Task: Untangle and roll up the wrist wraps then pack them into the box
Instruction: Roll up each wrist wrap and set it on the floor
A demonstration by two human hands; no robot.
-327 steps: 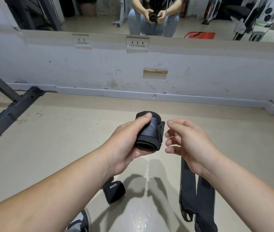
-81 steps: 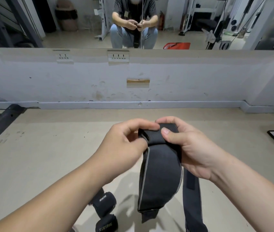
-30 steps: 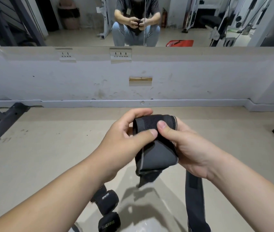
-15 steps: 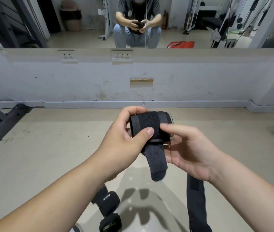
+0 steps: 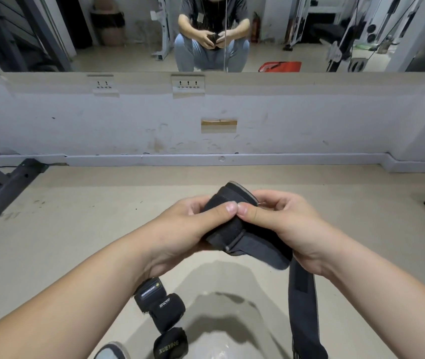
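- Beige gym floor (image 5: 50, 242), mirror (image 5: 50, 35) at 12.
- left hand (image 5: 180, 229), right hand (image 5: 289, 229) both curled round wrist wrap roll (image 5: 232, 229), centre, thumbs pinching.
- loose strap (image 5: 304, 307) at 5; finished rolls (image 5: 167, 307) at 7.
- Risk: thumbs slip, unfastened tail flap (image 5: 265, 255) lets roll spring open.

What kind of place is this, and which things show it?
Most likely a gym: a wall mirror reflects a cable machine, a dark steel frame stands on the floor, and rolled wrist wraps lie there.
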